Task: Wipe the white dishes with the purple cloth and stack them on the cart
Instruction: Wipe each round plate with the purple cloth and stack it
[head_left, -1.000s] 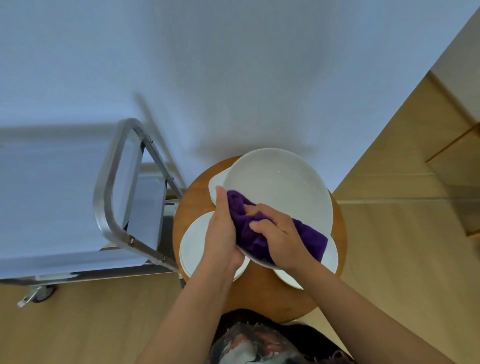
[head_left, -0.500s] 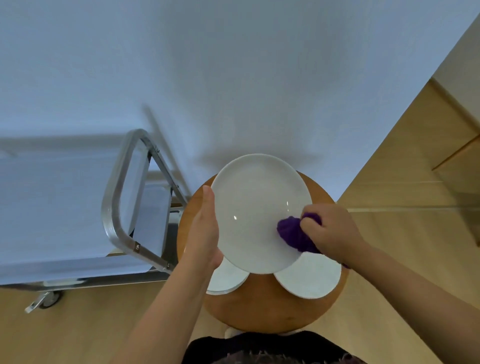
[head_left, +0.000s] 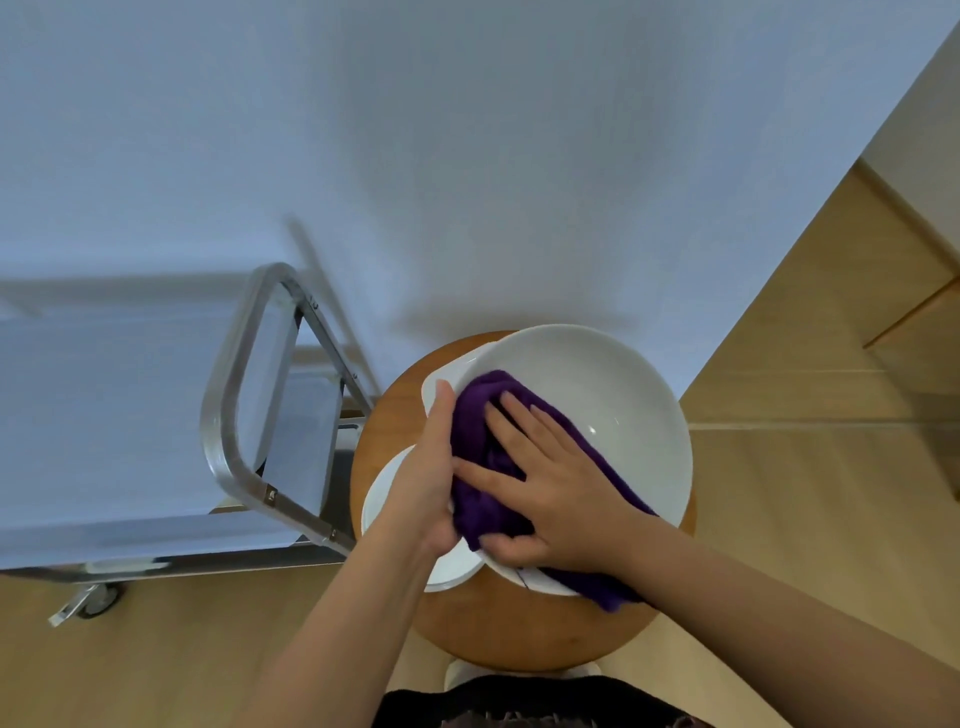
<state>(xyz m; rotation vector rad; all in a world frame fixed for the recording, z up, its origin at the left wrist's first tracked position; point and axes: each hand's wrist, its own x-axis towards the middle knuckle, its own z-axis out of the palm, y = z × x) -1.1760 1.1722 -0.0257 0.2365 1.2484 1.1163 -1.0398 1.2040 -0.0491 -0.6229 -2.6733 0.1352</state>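
Above the round wooden table (head_left: 524, 631), the large white plate (head_left: 613, 410) is gripped at its left rim by the left hand (head_left: 423, 483), while the purple cloth (head_left: 491, 462) is pressed flat onto it by the spread fingers of the right hand (head_left: 556, 488).

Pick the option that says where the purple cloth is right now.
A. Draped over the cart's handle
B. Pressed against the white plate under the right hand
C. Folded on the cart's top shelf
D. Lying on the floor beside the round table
B: the right hand lies with fingers spread on the purple cloth, pressing it onto the white plate that the left hand steadies at its rim.
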